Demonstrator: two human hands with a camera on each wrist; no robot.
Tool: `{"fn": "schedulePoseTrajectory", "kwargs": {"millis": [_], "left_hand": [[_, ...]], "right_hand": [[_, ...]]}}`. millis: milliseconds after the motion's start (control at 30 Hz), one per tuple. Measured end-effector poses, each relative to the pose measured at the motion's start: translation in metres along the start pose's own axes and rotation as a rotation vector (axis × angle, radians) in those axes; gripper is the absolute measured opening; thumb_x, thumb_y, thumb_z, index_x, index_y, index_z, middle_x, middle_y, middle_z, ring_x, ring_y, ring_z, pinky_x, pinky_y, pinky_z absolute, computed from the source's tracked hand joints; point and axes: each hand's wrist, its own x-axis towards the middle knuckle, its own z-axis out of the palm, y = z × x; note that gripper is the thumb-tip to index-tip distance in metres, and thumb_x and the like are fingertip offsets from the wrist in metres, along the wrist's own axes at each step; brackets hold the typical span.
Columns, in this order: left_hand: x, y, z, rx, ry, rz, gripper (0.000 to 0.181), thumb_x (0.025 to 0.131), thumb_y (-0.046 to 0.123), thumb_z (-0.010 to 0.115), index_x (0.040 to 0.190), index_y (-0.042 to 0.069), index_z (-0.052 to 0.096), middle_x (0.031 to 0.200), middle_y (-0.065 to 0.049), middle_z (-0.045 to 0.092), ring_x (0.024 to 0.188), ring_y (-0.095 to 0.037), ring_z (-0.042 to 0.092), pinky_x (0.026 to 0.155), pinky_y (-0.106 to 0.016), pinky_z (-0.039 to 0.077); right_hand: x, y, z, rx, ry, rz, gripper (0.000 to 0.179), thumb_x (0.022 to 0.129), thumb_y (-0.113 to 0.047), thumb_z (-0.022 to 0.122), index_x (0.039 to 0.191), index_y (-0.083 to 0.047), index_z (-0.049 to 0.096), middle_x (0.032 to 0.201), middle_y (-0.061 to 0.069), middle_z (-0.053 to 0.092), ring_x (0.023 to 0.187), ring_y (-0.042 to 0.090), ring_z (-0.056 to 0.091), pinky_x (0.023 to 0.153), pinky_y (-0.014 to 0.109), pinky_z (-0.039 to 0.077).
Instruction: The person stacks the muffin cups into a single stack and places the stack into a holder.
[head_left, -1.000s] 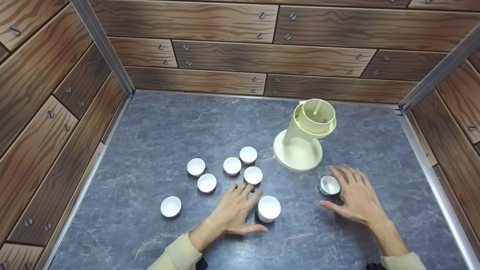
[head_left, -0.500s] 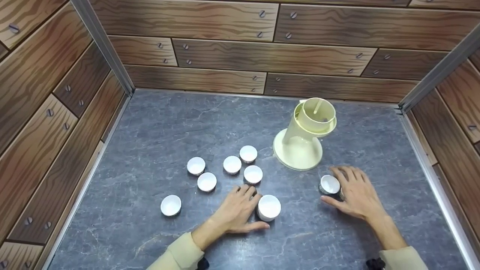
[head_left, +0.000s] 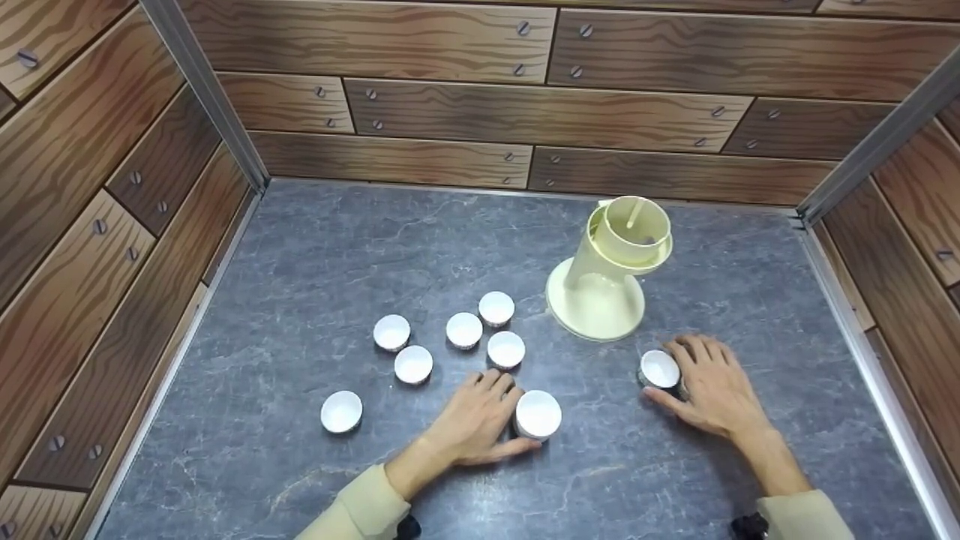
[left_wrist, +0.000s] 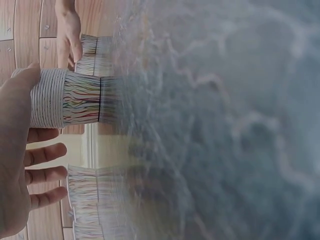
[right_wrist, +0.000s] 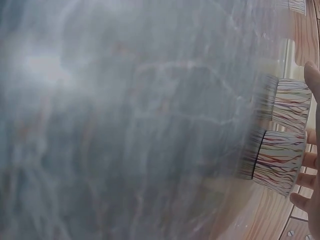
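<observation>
In the head view my left hand (head_left: pixel 472 420) is at the white stack of paper baking cups (head_left: pixel 538 415), thumb at its near rim and index finger beside it. In the left wrist view thumb and index frame the stack, its lowest cup patterned with coloured lines; the other fingers are spread. My right hand (head_left: pixel 712 390) curls round two patterned paper baking cups, shown side by side in the right wrist view. One cup (head_left: pixel 660 369) shows between thumb and index; the other cup (right_wrist: pixel 280 160) is mostly hidden under the hand from above.
Several white cups stand left of my left hand, among them a lone cup (head_left: pixel 341 412) and a nearer cup (head_left: pixel 506 349). Behind them to the right is a pale yellow holder (head_left: pixel 596 307) with a round base. Wood-patterned walls (head_left: pixel 480 112) enclose the grey marbled table (head_left: pixel 337 247).
Both thumbs have closed in slightly, the left to the stack's near edge and the right to the visible cup. The right index has drawn nearer too. The cups stay put.
</observation>
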Motion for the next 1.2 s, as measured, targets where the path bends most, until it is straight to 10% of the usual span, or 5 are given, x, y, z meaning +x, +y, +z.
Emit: {"fn": "schedulePoseTrajectory", "kwargs": {"millis": [1200], "left_hand": [[0.0024, -0.0011, 0.0001, -0.009, -0.030, 0.013, 0.064, 0.094, 0.078, 0.050, 0.115, 0.018, 0.062, 0.107, 0.001, 0.064, 0.100, -0.018, 0.058, 0.085, -0.033, 0.047]], "right_hand": [[0.0017, 0.0030, 0.0023, 0.012, 0.038, -0.005, 0.065, 0.086, -0.061, 0.076, 0.121, -0.007, 0.069, 0.124, 0.019, 0.064, 0.120, 0.043, 0.058, 0.101, 0.062, 0.045]]}}
